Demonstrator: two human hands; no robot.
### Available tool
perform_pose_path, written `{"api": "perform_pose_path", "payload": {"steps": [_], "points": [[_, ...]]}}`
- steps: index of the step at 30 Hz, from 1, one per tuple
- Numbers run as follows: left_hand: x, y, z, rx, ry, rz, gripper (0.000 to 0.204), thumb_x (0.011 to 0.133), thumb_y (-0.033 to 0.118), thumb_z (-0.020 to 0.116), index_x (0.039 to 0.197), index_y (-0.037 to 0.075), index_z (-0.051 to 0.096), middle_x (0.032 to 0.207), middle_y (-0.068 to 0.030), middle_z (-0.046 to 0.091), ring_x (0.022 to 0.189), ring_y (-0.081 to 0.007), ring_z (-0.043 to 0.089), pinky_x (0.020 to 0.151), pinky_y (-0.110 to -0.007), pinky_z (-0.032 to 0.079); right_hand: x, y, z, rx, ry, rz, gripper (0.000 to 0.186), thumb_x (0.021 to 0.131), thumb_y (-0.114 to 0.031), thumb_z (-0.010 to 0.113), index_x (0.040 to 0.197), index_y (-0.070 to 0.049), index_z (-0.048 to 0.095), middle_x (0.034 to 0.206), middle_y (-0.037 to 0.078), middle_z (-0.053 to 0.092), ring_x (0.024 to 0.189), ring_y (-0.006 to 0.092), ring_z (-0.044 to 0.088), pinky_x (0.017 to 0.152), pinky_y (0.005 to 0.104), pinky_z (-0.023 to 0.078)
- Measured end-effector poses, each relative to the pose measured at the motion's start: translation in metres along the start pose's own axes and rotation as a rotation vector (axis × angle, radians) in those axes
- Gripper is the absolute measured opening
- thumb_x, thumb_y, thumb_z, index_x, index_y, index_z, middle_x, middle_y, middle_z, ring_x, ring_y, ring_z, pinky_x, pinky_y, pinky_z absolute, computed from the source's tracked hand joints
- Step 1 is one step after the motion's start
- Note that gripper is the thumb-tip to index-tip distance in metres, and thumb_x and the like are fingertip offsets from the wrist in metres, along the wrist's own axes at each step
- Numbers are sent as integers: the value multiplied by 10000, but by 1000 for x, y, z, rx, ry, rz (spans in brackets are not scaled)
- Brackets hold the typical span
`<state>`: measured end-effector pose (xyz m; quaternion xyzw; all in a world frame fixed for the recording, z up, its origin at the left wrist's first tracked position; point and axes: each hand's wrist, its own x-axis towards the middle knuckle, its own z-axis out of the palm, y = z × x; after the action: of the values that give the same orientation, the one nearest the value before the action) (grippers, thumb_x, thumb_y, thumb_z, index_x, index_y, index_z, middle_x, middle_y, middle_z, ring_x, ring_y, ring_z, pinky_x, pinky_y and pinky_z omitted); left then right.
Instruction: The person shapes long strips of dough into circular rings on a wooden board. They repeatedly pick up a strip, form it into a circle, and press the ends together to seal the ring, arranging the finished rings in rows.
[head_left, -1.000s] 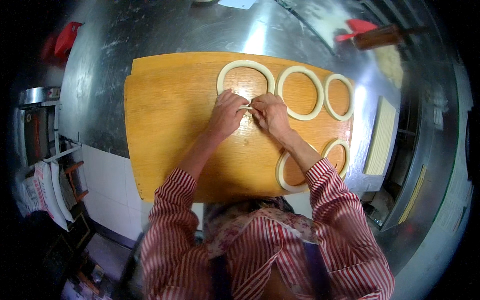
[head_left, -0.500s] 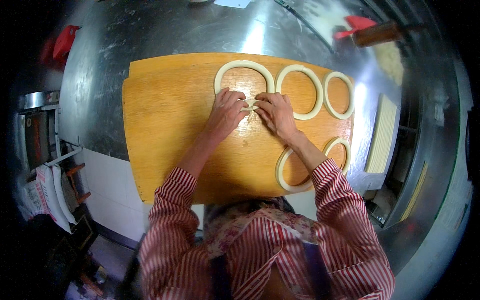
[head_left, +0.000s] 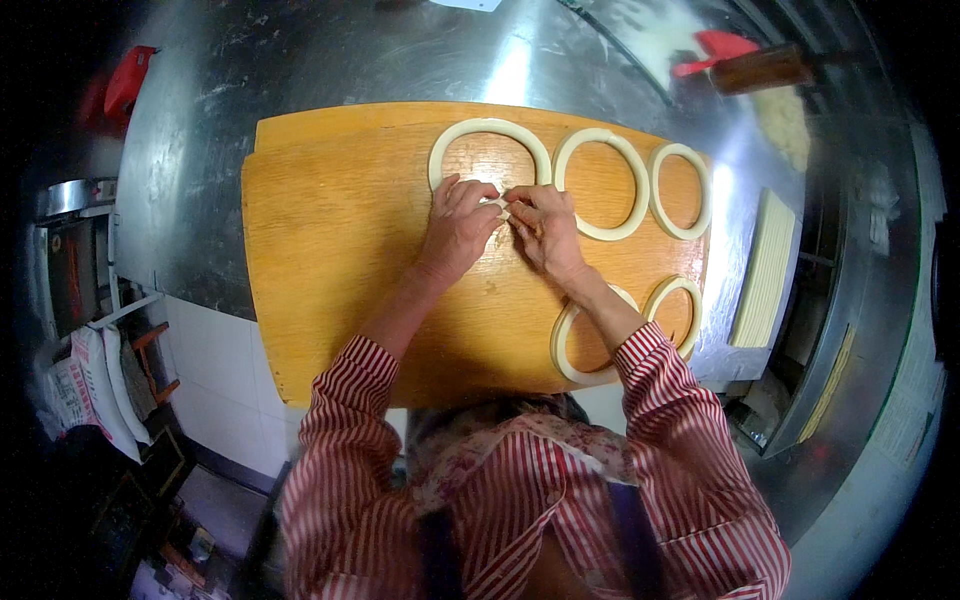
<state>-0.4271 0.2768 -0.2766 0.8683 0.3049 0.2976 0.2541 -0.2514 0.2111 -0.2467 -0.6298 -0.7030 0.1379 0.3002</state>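
A pale dough ring (head_left: 489, 127) lies on the wooden board (head_left: 340, 260), its near side under my fingers. My left hand (head_left: 459, 226) pinches one end of the dough strand. Against it, my right hand (head_left: 546, 228) pinches the other end, the fingertips of both hands nearly touching. The join itself is mostly hidden by my fingers. To the right lie two finished-looking dough rings, a larger one (head_left: 640, 190) and a smaller one (head_left: 706, 195). Closer to me, a further ring (head_left: 562, 345) is partly covered by my right forearm, and another (head_left: 693, 300) lies beside it.
The board rests on a steel table (head_left: 330, 60). At its right stands a tray of pale strips (head_left: 764, 270). A red scoop (head_left: 722, 47) and a brown wooden block-like tool (head_left: 763, 68) lie at the far right. White sacks (head_left: 100, 390) stand low at the left.
Both hands have drawn slightly closer together at the ring's near side, and my right fingers have curled in more over the dough. The rings on the board stay in place.
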Motion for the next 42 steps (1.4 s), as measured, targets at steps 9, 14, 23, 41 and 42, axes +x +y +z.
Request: {"api": "perform_pose_path", "payload": {"steps": [9, 14, 23, 41, 42], "points": [[-3, 3, -7, -53, -91, -103, 273, 736, 43, 788, 988, 60, 685, 1158, -84, 617, 1183, -274, 578, 1166, -551, 296, -4, 0, -3, 82, -27, 20, 256, 736, -35, 771, 987, -44, 722, 1142, 46, 660, 1043, 261, 584, 870, 387, 425], [-3, 1, -11, -96, -70, -154, 386, 744, -22, 730, 1099, 67, 608, 1133, -72, 617, 1164, -256, 579, 1168, -512, 296, -6, -7, 7, 23, 59, 17, 259, 722, -93, 815, 957, -61, 714, 1117, 53, 660, 1036, 257, 585, 866, 395, 426], [5, 3, -13, -132, -131, -185, 541, 771, -85, 604, 1296, 41, 562, 1145, -138, 655, 1160, -309, 575, 1159, -495, 296, -7, -5, 13, 3, 91, -33, 146, 763, -133, 796, 883, -71, 740, 1105, 43, 665, 1019, 243, 586, 885, 397, 405], [24, 3, 3, -226, -100, -308, 334, 810, 31, 753, 1140, 41, 696, 979, -108, 747, 943, -275, 677, 881, -402, 501, -35, 3, -9, 218, 158, 267, 275, 845, -112, 746, 1114, -55, 732, 1216, 126, 661, 1134, 319, 608, 983, 412, 480], [23, 4, 5, -205, -75, -292, 321, 806, 42, 764, 1121, 37, 702, 964, -112, 744, 936, -277, 678, 855, -401, 515, -38, 8, -10, 219, 170, 295, 266, 853, -109, 739, 1113, -52, 732, 1202, 130, 666, 1118, 321, 616, 971, 408, 487]]}}
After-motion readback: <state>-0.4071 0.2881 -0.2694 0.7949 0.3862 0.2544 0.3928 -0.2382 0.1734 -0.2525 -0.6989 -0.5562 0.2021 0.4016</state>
